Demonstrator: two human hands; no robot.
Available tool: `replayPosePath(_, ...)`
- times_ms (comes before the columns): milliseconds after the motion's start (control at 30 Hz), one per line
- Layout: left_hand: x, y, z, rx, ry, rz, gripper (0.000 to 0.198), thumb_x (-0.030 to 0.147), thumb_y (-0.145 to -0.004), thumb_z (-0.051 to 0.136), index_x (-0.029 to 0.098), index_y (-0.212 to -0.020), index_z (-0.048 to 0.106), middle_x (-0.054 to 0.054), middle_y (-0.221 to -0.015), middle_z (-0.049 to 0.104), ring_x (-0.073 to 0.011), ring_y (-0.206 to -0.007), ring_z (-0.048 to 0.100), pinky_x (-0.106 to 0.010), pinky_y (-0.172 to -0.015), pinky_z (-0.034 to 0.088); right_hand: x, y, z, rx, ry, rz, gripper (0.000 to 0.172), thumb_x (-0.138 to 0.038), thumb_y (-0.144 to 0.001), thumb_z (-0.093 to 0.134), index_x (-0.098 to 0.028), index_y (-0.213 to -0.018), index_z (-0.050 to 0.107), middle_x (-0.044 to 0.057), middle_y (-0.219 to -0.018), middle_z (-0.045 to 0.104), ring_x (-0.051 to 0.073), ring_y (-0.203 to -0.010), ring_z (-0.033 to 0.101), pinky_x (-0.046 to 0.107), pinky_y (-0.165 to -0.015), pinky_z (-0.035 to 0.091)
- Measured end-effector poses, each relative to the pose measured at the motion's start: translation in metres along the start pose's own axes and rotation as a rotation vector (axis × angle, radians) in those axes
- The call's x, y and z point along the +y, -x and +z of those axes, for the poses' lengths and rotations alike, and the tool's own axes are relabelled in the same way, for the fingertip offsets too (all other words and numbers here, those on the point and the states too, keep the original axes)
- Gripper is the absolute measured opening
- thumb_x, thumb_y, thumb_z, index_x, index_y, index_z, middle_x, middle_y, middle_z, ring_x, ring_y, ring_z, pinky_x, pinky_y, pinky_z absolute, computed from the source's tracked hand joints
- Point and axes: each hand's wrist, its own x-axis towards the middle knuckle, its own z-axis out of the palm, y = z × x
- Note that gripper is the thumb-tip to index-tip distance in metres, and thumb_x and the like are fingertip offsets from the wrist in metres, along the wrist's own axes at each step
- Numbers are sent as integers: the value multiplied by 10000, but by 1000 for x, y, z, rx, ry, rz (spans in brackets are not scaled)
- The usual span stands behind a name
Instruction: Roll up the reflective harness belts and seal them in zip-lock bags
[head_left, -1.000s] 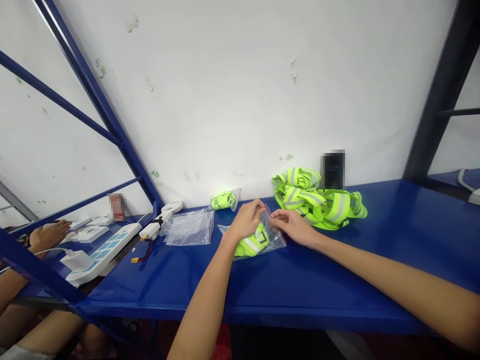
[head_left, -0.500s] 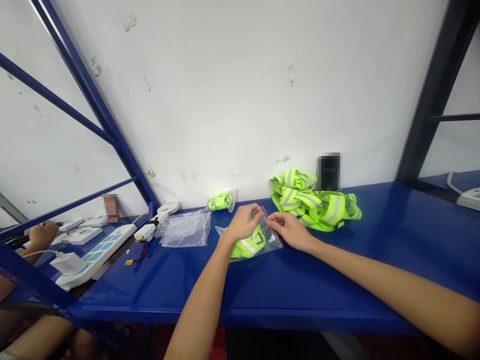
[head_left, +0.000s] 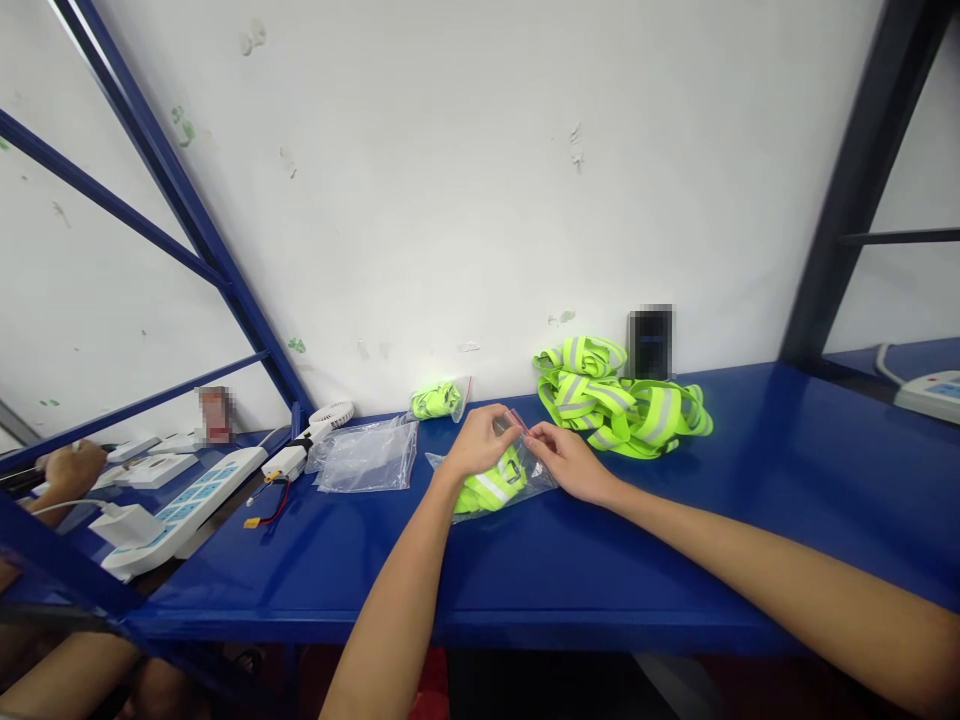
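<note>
Left hand [head_left: 484,441] and right hand [head_left: 568,461] both pinch red edge [head_left: 516,418] of clear bag [head_left: 538,481], neon strap [head_left: 489,489] inside. Bag on blue table [head_left: 637,560], in front of loose strap pile [head_left: 596,400]; flat spare bags [head_left: 369,457] to left.

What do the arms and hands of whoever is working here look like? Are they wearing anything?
They are a person's own, with no machine parts or cables. The left hand and right hand wear no gloves, and I see no rings. The left forearm and right forearm show no sleeve, watch or bracelet. Fingernail details are too small to tell.
</note>
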Motion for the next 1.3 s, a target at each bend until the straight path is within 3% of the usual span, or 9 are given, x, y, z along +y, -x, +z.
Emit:
replayPosePath(233, -7, 0, 2, 31, 40, -46, 189, 286, -818, 545, 150, -761, 663, -18, -765, 687, -149, -701, 604, -250, -672, 436, 0, -1, -4, -108, 38, 5, 223, -367, -906, 455, -188, -815, 550, -13, -672, 561, 133, -576, 479, 250, -549, 348)
replayPosePath(367, -11, -1, 2, 20, 119, -142, 254, 364, -777, 626, 153, -903, 692, -34, -827, 701, -155, -704, 602, -254, -650, 437, -3, 0, -4, -105, 55, -7, 208, -346, -913, 433, -196, -801, 524, -10, -691, 560, 145, -610, 496, 264, -584, 359)
replayPosePath(533, -18, -4, 3, -82, 293, -145, 284, 410, -759, 667, 131, -719, 692, -67, -830, 702, -161, -727, 614, -257, -673, 449, -7, 5, 1, -61, 86, -38, 177, -326, -931, 392, -218, -800, 446, -32, -665, 480, 148, -605, 458, 271, -591, 343)
replayPosePath(667, -23, -5, 8, -24, 312, -178, 286, 406, -759, 670, 122, -733, 691, -67, -749, 693, -168, -708, 617, -267, -666, 455, -4, 4, 5, -19, 109, -90, 176, -332, -957, 337, -229, -833, 408, -42, -669, 442, 148, -600, 439, 275, -595, 334)
replayPosePath(900, -23, -5, 9, 70, 250, -208, 263, 379, -778, 640, 120, -774, 690, -57, -718, 678, -155, -674, 598, -258, -648, 448, -2, -3, -10, -163, -57, 102, 293, -433, -898, 459, -182, -767, 537, -37, -593, 472, 120, -534, 440, 252, -517, 337)
replayPosePath(1100, -26, -4, 9, 127, 186, -267, 276, 398, -780, 630, 129, -761, 690, -54, -713, 688, -159, -654, 609, -269, -648, 457, 1, -3, -12, -174, -226, 309, 216, -389, -847, 490, -190, -771, 526, -76, -464, 404, 95, -405, 372, 219, -405, 260)
replayPosePath(1300, -24, -4, 9, 155, 83, -242, 262, 392, -782, 610, 143, -753, 689, -30, -690, 680, -159, -644, 597, -254, -601, 424, 1, -3, -11, -151, -170, 237, 212, -389, -842, 496, -196, -756, 514, -76, -493, 382, 97, -433, 365, 227, -434, 258)
